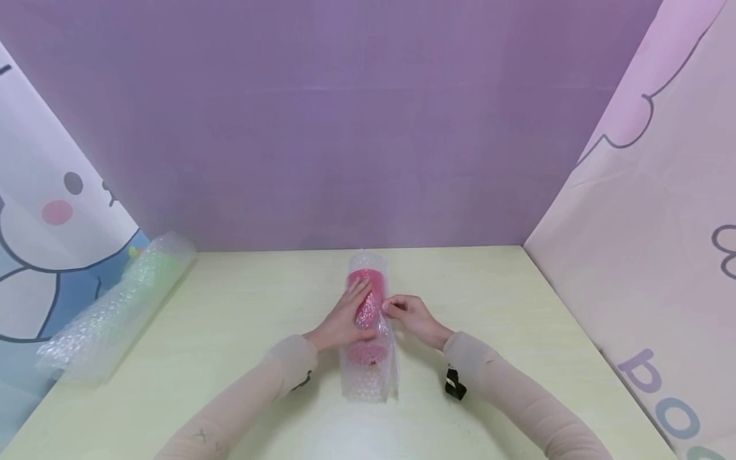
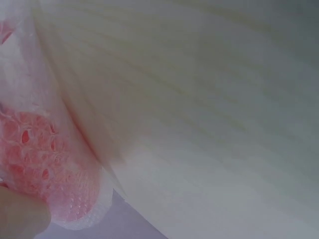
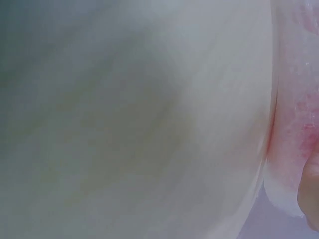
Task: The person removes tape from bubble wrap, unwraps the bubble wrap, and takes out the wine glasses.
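In the head view a long pink object (image 1: 370, 281) lies on the table inside clear bubble wrap (image 1: 365, 383), which reaches past both its ends. The wrap hides what kind of thing it is. My left hand (image 1: 342, 322) rests on top with its fingers spread across the bundle. On the bundle's right side, my right hand (image 1: 416, 317) pinches the wrap's edge between thumb and fingers. Close up in the left wrist view, pink shows through the bubbles near a fingertip (image 2: 22, 214). A right fingertip (image 3: 310, 191) is at the wrap in the right wrist view.
Another bubble-wrapped bundle (image 1: 140, 284), greenish inside, lies at the table's left edge. A purple panel (image 1: 368, 128) stands along the back of the pale table (image 1: 483, 281). Printed panels rise on the left (image 1: 34, 243) and the right (image 1: 650, 243).
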Demonstrator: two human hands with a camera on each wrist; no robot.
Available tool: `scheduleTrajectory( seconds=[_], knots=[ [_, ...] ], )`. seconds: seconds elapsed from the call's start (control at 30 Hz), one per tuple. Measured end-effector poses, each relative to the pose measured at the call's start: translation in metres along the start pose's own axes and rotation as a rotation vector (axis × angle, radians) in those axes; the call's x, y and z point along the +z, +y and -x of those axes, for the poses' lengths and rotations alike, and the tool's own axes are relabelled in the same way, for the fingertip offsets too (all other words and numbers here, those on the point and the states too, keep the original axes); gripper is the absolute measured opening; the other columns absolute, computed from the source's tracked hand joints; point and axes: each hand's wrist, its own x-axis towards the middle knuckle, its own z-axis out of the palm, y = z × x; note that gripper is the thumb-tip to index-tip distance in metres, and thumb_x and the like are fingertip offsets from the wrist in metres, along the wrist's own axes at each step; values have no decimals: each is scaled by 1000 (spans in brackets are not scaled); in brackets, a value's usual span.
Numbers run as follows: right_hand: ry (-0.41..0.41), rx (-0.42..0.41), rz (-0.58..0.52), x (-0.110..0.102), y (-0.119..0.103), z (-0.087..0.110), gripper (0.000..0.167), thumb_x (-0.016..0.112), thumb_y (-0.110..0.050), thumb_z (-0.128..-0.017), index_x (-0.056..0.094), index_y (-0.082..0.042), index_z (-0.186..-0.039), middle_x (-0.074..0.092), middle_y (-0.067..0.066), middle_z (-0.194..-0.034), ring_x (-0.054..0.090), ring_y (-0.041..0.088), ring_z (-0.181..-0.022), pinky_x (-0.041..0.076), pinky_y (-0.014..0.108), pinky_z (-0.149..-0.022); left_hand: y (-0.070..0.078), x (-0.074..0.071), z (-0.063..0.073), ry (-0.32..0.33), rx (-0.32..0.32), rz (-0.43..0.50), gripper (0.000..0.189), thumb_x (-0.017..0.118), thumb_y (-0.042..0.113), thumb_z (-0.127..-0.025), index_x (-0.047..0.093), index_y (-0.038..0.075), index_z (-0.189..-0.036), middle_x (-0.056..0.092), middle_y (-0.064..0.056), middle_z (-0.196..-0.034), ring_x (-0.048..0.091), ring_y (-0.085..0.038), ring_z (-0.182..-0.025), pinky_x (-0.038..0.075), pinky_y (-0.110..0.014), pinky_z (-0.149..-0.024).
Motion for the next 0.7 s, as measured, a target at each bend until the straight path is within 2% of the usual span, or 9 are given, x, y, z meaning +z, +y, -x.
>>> scheduleTrajectory(
  seconds=[0.27, 0.7],
  knots=[
    [15, 38, -69, 1, -1, 0, 29, 54, -15, -92, 58, 10, -106, 64, 3, -96, 60, 6, -87, 52, 28, -88, 1, -2, 2, -11, -13, -1, 101, 75, 38, -73, 13, 12, -148, 3, 2, -156, -4, -20, -143, 10, -48, -114],
    [-18, 81, -166, -5, -3, 3, 33, 51, -13, -93, 52, 14, -112, 65, 4, -97, 62, 8, -89, 49, 34, -94, -1, -1, 1, -3, -13, -27, 102, 76, 37, -72, 12, 12, -148, 3, 2, -155, -5, -18, -143, 9, -45, -115]
  ],
)
